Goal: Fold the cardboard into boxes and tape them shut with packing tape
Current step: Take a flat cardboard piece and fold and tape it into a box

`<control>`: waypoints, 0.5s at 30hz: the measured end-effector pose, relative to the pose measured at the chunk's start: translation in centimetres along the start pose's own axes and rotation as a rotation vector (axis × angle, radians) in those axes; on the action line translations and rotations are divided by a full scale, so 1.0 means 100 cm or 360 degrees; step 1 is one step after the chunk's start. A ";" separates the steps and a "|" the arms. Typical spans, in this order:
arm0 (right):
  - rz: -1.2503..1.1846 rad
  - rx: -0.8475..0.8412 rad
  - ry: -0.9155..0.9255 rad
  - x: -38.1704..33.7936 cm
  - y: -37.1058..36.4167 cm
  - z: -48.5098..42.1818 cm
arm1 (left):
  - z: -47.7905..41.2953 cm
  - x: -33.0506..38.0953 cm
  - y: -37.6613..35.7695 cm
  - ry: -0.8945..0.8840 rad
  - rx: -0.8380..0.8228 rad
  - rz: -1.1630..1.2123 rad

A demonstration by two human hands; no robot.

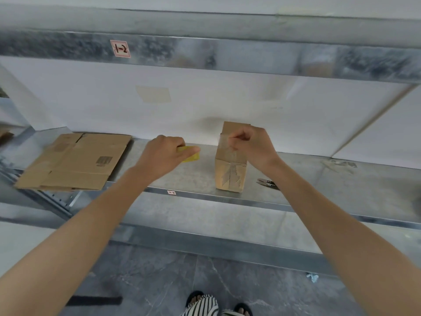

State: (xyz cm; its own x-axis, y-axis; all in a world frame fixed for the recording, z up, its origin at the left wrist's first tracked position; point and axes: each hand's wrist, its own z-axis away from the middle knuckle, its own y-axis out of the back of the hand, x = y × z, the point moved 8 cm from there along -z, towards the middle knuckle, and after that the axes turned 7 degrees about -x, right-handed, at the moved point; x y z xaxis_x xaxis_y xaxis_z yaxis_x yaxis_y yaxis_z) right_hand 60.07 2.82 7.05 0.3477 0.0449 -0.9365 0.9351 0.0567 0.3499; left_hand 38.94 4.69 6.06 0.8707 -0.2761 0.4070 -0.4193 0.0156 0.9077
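Observation:
A small folded cardboard box stands on the metal shelf, with clear tape over its front and top. My right hand rests on the box's top right and pinches a strip of clear tape at the top edge. To the left of the box, my left hand grips a yellow tape roll just above the shelf. A stack of flat, unfolded cardboard lies at the shelf's left end.
Scissors lie on the shelf just right of the box. An upper shelf beam runs overhead with a label. A white wall stands close behind. Below are a lower shelf level and the grey floor with my feet.

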 end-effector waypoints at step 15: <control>-0.0275 0.0321 -0.0261 0.048 0.049 0.031 | 0.000 0.016 -0.021 -0.0163 -0.0297 0.0309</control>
State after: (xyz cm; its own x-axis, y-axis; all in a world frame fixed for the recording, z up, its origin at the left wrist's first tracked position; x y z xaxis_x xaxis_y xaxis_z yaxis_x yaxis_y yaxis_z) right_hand 66.50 0.25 4.16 0.1739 -0.1106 -0.9785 0.9703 -0.1502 0.1894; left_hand 41.19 4.20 4.76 0.7444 -0.3462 0.5710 -0.5128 0.2513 0.8209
